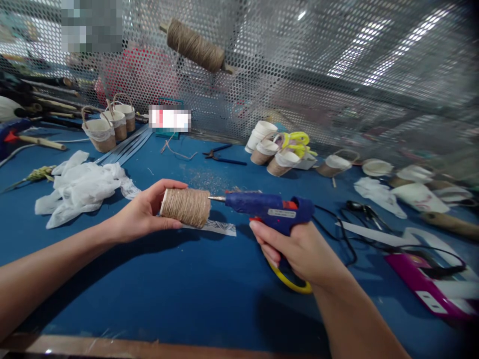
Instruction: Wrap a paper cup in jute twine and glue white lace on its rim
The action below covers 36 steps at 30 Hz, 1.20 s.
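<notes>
My left hand [151,207] is closed around a small cup wrapped in brown twine [187,207], which lies on its side with its rim toward my palm. My right hand [288,242] grips a blue glue gun [262,207]. Its metal nozzle points left and is at the right end of the cup; whether it touches cannot be told. A strip of white lace [220,228] lies flat on the table below the cup. Under my right hand shows a yellow scissor handle [294,284], its blades hidden.
Crumpled white lace [86,184] lies at the left. Finished twine cups [101,137] stand at the back left, and more cups [282,162] at the back right near blue pliers [226,154]. A purple power strip [430,289] and black cords [348,239] occupy the right. Perforated metal rises behind.
</notes>
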Motion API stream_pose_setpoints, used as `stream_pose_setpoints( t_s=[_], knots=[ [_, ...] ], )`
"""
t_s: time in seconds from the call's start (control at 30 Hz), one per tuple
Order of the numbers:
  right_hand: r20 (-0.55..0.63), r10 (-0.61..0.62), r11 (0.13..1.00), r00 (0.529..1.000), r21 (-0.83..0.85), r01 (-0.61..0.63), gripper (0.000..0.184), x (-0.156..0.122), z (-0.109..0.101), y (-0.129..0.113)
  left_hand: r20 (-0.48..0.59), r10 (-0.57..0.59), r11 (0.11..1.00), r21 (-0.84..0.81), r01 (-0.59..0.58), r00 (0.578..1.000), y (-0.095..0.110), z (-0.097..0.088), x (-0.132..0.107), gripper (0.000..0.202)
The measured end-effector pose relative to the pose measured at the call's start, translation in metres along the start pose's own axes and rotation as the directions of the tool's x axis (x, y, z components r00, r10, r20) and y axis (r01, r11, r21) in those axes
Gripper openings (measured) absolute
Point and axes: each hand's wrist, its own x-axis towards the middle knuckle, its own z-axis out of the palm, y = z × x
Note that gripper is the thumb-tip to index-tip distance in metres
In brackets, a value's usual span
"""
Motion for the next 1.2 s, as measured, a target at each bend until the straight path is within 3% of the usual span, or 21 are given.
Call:
stream_pose_setpoints(
  t_s=[0.17, 0.57, 0.83, 1.2],
  knots=[
    [0.010, -0.008, 0.998, 1.000, -0.062, 0.008, 0.050, -0.0008, -0.0005, -0.0026, -0.005, 0.021, 1.000, 0.009, -0.021, 1.000, -0.0006, -0.0011, 0.0005, 0.055],
    [0.028, 0.020, 0.996, 0.999, -0.091, -0.017, 0.052, -0.0032, -0.0015, -0.0063, -0.032, 0.034, 0.999, -0.011, -0.034, 0.999, -0.0010, -0.0023, 0.0016, 0.055],
    [0.021, 0.014, 0.999, 1.000, 0.031, -0.015, 0.038, 0.0023, -0.0003, 0.0024, 0.007, -0.017, 0.997, -0.069, 0.017, 1.000, 0.0017, 0.0017, 0.0001, 0.055],
    [0.059, 0.046, 0.997, 0.997, 0.054, -0.049, 0.033, -0.0027, 0.0043, -0.0067, -0.056, -0.080, 0.990, -0.118, 0.073, 0.995, 0.0038, 0.0012, 0.0006, 0.056]
  ],
)
